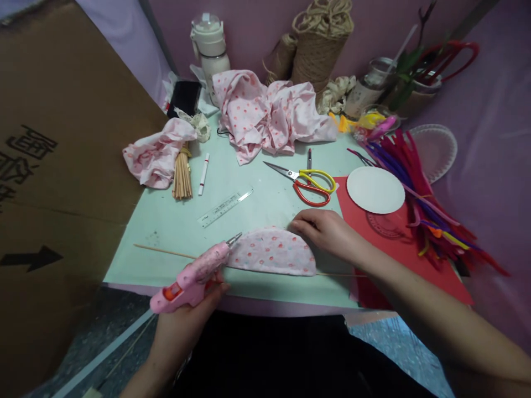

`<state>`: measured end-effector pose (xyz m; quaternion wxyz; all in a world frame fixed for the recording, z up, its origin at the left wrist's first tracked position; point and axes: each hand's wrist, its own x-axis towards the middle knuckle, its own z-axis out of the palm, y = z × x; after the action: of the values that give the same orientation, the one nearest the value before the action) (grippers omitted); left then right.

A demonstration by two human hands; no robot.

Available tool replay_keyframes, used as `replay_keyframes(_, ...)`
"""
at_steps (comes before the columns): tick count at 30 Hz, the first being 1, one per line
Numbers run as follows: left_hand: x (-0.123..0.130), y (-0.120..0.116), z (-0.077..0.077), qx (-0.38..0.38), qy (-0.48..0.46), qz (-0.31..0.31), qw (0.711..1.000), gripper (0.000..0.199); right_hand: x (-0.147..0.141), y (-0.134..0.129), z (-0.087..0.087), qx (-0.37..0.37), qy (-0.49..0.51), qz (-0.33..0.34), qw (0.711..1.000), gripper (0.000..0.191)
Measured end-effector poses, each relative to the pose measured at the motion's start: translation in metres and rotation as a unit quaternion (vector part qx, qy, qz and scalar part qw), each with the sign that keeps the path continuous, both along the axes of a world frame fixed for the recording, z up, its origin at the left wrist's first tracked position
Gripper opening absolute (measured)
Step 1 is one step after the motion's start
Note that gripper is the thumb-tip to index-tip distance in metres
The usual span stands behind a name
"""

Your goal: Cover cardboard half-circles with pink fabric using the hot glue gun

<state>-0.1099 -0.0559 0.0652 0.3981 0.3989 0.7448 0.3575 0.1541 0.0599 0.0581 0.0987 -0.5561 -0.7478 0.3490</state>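
A pink glue gun (194, 276) is gripped in my left hand (209, 304), its metal nozzle pointing up and right. The nozzle tip is over or beside the left end of a half-round piece of pink dotted fabric (271, 254) lying flat, straight edge towards me. At the fabric's upper right curve, the fingers of my right hand (321, 226) are pinched together on or at its edge; what lies between them is hidden. A thin wooden stick (164, 250) runs towards the glue gun from the left, and a stick also shows right of the fabric.
Scissors (296, 177), a clear ruler (227, 207), a marker (204, 174) and bundled sticks (182, 174) lie beyond the fabric. Crumpled dotted cloth (274, 113) is at the back. Red paper (373, 243), a white disc (375, 190) and pipe cleaners (427, 199) are right; a cardboard box (62, 166) stands left.
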Motion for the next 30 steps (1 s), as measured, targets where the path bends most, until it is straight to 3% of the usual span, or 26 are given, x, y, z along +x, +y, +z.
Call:
replay_keyframes(5,-0.011,0.004,-0.009,-0.002,-0.013,0.019,1.0,0.03,0.017,-0.04,0.003,0.048,0.05,-0.048,0.996,0.024)
replay_keyframes(10,-0.024,0.021,-0.004,-0.031,0.009,0.064,0.997,0.036,0.017,-0.093,-0.025,0.204,0.001,-0.091,0.975,0.057)
replay_keyframes(12,-0.032,0.033,0.0,-0.008,0.028,0.049,0.998,0.038,0.01,-0.104,-0.035,0.248,-0.03,-0.102,0.963,0.067)
replay_keyframes(15,-0.044,0.05,0.004,0.016,0.095,-0.003,0.995,0.039,-0.002,-0.109,-0.045,0.279,-0.056,-0.094,0.954,0.074)
replay_keyframes(19,-0.046,0.06,0.0,-0.045,0.236,-0.037,0.97,0.038,-0.011,-0.106,-0.052,0.304,-0.044,-0.088,0.948,0.075)
replay_keyframes(25,-0.024,0.043,-0.025,0.055,0.176,-0.114,0.976,0.041,-0.015,-0.108,-0.057,0.311,-0.038,-0.124,0.942,0.078)
replay_keyframes(30,-0.033,0.05,-0.027,0.085,0.303,-0.116,0.942,0.038,-0.016,-0.11,-0.059,0.397,-0.06,-0.099,0.911,0.063)
